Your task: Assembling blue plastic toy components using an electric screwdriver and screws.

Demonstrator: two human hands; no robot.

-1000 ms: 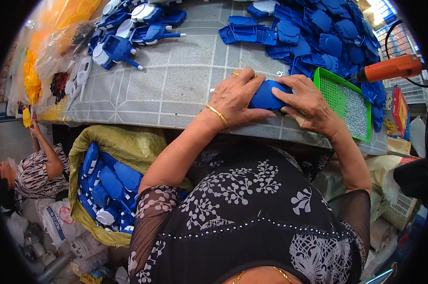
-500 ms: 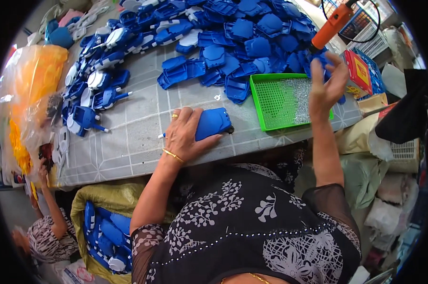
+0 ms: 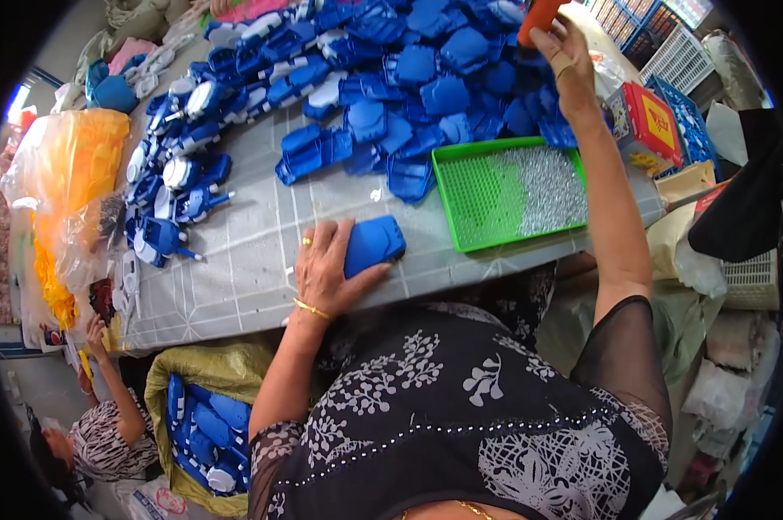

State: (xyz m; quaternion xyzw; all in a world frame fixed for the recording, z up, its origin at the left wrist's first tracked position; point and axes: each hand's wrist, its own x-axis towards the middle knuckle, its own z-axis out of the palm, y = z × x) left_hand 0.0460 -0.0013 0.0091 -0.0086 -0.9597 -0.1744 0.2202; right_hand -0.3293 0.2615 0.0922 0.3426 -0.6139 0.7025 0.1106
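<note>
On the grey table my left hand (image 3: 322,267) is closed round the side of a blue plastic casing (image 3: 376,246), thumb along its near edge, fingers hiding its left end. My right arm reaches up to the far right, where my right hand (image 3: 569,69) grips an orange electric screwdriver (image 3: 540,21), partly cut off by the picture's edge. Between the hands lies a green perforated tray (image 3: 462,239) with many small silver screws (image 3: 552,191) heaped on its right side. Beyond the tray spreads a large pile of blue plastic shells (image 3: 443,91).
Blue-and-white assembled pieces (image 3: 179,173) line the table's left. A clear bag of orange parts (image 3: 75,165) stands beyond them. An open sack of blue pieces (image 3: 170,360) sits below the edge, near another person (image 3: 114,433). A red-and-yellow box (image 3: 647,130) stands at right.
My right hand has moved up and away from beside the tray to the orange screwdriver and closed on it. My left hand stays on the blue casing. The whole view has shifted slightly.
</note>
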